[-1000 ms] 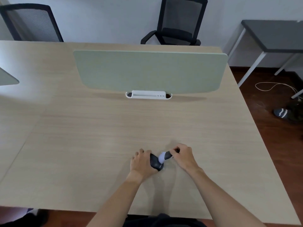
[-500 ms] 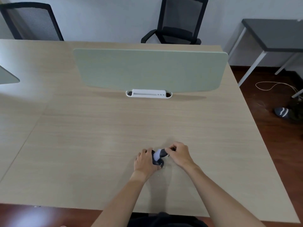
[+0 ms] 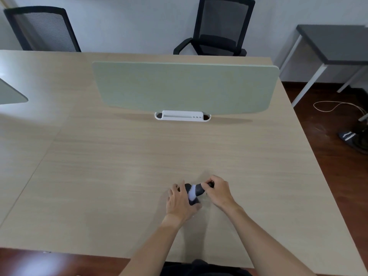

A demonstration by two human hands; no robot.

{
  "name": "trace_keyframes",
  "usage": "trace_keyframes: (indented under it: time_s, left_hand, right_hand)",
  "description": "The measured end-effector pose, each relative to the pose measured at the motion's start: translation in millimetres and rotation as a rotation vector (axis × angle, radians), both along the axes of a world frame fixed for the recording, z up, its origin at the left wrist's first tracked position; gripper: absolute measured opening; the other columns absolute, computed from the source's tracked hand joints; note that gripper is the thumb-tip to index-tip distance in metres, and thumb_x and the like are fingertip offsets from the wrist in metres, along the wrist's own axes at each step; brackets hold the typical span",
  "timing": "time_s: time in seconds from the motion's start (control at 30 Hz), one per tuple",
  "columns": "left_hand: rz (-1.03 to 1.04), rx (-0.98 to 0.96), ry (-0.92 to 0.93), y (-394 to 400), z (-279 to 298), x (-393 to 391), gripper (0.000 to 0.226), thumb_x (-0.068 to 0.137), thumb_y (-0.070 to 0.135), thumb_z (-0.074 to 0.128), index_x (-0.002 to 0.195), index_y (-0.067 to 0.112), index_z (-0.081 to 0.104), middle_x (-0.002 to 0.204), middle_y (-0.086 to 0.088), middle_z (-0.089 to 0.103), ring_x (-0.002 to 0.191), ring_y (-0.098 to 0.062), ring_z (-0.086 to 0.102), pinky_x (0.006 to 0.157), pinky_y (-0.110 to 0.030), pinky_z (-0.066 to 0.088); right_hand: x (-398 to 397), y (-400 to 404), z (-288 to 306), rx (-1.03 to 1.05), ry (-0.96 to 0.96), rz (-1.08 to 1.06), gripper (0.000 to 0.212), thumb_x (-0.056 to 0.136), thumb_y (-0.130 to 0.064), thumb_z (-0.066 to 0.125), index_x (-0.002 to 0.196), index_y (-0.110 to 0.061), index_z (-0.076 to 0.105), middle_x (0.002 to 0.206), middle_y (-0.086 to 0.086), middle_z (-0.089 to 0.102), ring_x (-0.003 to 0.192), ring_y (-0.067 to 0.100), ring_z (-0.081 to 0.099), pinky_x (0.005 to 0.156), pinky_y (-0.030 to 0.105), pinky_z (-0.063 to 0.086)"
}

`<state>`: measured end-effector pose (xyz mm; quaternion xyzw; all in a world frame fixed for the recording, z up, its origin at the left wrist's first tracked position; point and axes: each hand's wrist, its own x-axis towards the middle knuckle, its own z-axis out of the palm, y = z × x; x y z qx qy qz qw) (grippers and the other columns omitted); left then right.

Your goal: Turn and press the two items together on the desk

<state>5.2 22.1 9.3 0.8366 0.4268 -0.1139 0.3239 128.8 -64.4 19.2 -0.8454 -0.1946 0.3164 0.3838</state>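
While lying near desk (image 3: 119,176) front edge: dark-and-white rolled sock (image 3: 194,193), gripped by left hand (image 3: 180,202), end pinched by right hand (image 3: 218,191). Beyond: green divider panel (image 3: 185,86), white holder (image 3: 182,115).

Light wood desk (image 3: 119,176) bears green divider panel (image 3: 185,86), dark bundle (image 3: 194,193)

Dark-and-white bundle (image 3: 194,193) partly hidden under both hands, its kind unclear
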Motion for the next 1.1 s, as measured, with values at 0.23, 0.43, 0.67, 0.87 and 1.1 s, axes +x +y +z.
trace_keyframes:
  time_s: [0.23, 0.43, 0.67, 0.87, 1.1]
  left_hand:
    - [0.076, -0.089, -0.045, 5, 1, 1, 0.084, 0.065, 0.034, 0.078, 0.133, 0.008, 0.035, 0.113, -0.006, 0.039, 0.109, -0.030, 0.051, 0.085, -0.029, 0.046]
    - [0.102, -0.128, -0.029, 9, 3, 5, 0.071, 0.068, 0.026, 0.080, 0.124, 0.008, 0.042, 0.118, -0.011, 0.050, 0.109, -0.029, 0.054, 0.084, -0.030, 0.045]
    - [0.128, -0.126, 0.003, 10, 7, 7, 0.062, 0.067, 0.024, 0.076, 0.118, 0.007, 0.045, 0.112, -0.010, 0.060, 0.105, -0.030, 0.061, 0.077, -0.032, 0.048]
    - [0.134, -0.145, 0.046, 11, 12, 11, 0.063, 0.066, 0.019, 0.081, 0.115, 0.003, 0.044, 0.112, -0.013, 0.060, 0.106, -0.033, 0.061, 0.073, -0.033, 0.046]
    - [0.118, -0.129, 0.044, 9, 14, 9, 0.065, 0.064, 0.019, 0.083, 0.112, 0.004, 0.043, 0.109, -0.013, 0.061, 0.101, -0.033, 0.062, 0.070, -0.033, 0.045]
  right_hand:
    - [8, 0, -7, -0.182, -0.193, 0.097, 0.011, 0.086, -0.016, 0.059, 0.076, -0.013, 0.060, 0.080, 0.001, 0.063, 0.076, 0.021, 0.059, 0.063, 0.031, 0.047]
    - [3, 5, -2, -0.032, -0.043, 0.056, 0.007, 0.085, -0.013, 0.064, 0.080, -0.010, 0.067, 0.080, 0.002, 0.066, 0.073, 0.010, 0.057, 0.059, 0.016, 0.041]
    - [4, 5, -3, -0.180, -0.303, 0.065, 0.009, 0.090, -0.017, 0.056, 0.082, -0.013, 0.059, 0.086, 0.001, 0.063, 0.080, 0.022, 0.059, 0.067, 0.035, 0.049]
    - [0, 21, 3, -0.065, 0.046, 0.136, 0.011, 0.085, -0.019, 0.065, 0.081, -0.008, 0.068, 0.078, 0.003, 0.066, 0.072, 0.017, 0.058, 0.060, 0.022, 0.043]
    - [3, 18, -1, -0.140, -0.261, -0.077, 0.013, 0.091, -0.016, 0.058, 0.081, -0.009, 0.061, 0.081, 0.003, 0.063, 0.075, 0.023, 0.060, 0.062, 0.035, 0.049]
